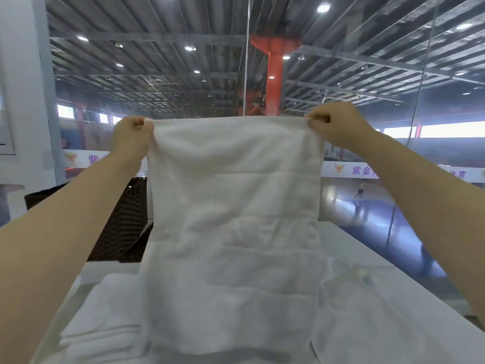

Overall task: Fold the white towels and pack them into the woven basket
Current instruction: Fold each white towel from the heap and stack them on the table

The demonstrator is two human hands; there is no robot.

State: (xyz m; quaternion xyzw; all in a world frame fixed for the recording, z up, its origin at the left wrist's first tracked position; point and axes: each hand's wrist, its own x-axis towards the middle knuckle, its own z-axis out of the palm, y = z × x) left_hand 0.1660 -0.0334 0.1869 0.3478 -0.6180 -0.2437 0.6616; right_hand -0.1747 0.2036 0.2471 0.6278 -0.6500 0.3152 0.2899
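Overhead runs a dark ribbed ceiling with round lamps and a red column (274, 74), and behind glass lies a shiny hall floor with a white banner (367, 170) bearing purple characters. Below, the table (372, 248) is covered in white.

At far left a dark woven basket (126, 222) stands on the table, partly hidden behind the left forearm; what it holds cannot be made out. In front of it, at lower left, folded white towels (105, 319) lie stacked on the table.

The left hand (132, 136) is raised, its fingers curled and pinching the upper left corner of the held towel (233, 232). This white towel hangs straight down from its top edge, stretched flat between the two hands, with faint horizontal crease lines across it; its lower end reaches down in front of the table, though whether it touches the surface cannot be told. It hangs just right of the basket and covers part of its side.

The right hand (338, 124) pinches the upper right corner between thumb and curled fingers. The hands are well apart, level with each other.

At lower right another white cloth (367, 324) lies spread and rumpled on the table
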